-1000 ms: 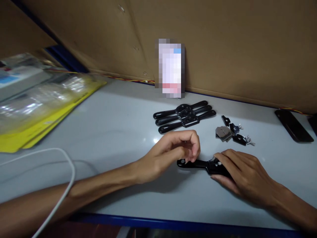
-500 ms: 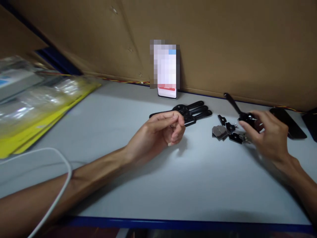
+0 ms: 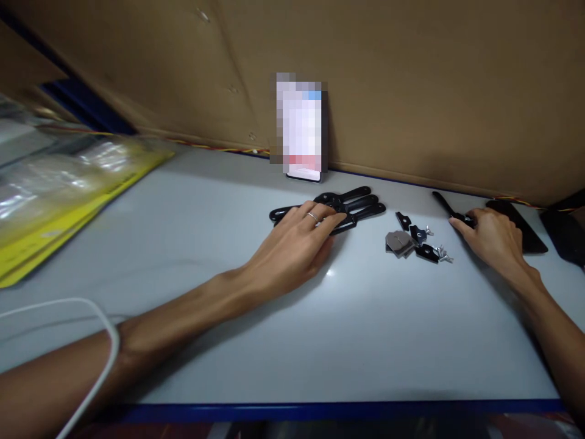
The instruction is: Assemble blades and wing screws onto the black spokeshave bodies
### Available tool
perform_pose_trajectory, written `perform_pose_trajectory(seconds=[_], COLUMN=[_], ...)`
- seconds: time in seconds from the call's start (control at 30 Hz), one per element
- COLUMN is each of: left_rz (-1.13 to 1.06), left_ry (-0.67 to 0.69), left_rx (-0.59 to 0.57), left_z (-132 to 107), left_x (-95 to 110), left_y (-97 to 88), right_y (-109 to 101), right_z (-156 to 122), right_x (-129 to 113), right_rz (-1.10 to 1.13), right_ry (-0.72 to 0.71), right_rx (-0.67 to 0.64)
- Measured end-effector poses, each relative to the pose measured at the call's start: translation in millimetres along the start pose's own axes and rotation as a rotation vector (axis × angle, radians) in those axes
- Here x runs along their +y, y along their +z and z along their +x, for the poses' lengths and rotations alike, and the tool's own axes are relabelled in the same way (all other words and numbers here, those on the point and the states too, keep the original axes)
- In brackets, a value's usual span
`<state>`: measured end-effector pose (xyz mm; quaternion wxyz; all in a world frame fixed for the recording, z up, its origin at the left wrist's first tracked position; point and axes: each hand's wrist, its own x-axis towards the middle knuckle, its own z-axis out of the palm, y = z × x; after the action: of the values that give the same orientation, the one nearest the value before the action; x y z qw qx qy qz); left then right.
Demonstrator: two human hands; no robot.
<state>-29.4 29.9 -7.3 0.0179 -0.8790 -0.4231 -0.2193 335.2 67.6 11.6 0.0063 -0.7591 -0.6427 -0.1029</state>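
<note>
My left hand (image 3: pixel 297 244) lies with fingers stretched over a stack of black two-handled tool bodies (image 3: pixel 354 204) near the middle of the white table (image 3: pixel 228 341); a ring shows on one finger. My right hand (image 3: pixel 489 241) rests on the table at the right, its fingers curled on one assembled black tool (image 3: pixel 445 206) whose handle points up and left. Between the hands lies a small heap of grey blades, black clamps and wing screws (image 3: pixel 414 242).
A phone with a blurred screen (image 3: pixel 301 131) leans on the cardboard back wall. Yellow-backed plastic packs (image 3: pixel 59 195) pile at the left. A white cable (image 3: pixel 98 347) crosses my left forearm. A dark flat object (image 3: pixel 518 225) lies behind my right hand.
My right hand lifted the assembled tool from the table's front and set it down at the far right. My left hand opened and reached forward onto the stack of black bodies.
</note>
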Motion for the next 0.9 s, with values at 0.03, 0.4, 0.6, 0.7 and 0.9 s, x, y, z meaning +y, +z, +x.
perform_pose_trajectory(seconds=[0.03,0.4,0.6,0.7,0.9], left_rz=[0.031,0.114,0.116,0.127,0.101], left_ry=[-0.004,0.017,-0.006,-0.049,-0.059], left_rx=[-0.005,-0.062,-0.053,-0.092,-0.158], left_z=[-1,-2,-5,-8,-12], left_x=[-1,-8,-4,-2,-5], left_y=[2.4,8.8,11.0,10.2,11.0], right_y=[0,-5,-4,-4,-7], right_z=[0,-8,-9,-10,-13], right_x=[0,1,1,-1,-6], right_rz=[-0.004,-0.058,-0.005,0.051,0.215], right_ry=[-0.004,-0.054,-0.114,-0.11,-0.13], right_rx=[-0.002,0.032,0.229,0.256,0.254])
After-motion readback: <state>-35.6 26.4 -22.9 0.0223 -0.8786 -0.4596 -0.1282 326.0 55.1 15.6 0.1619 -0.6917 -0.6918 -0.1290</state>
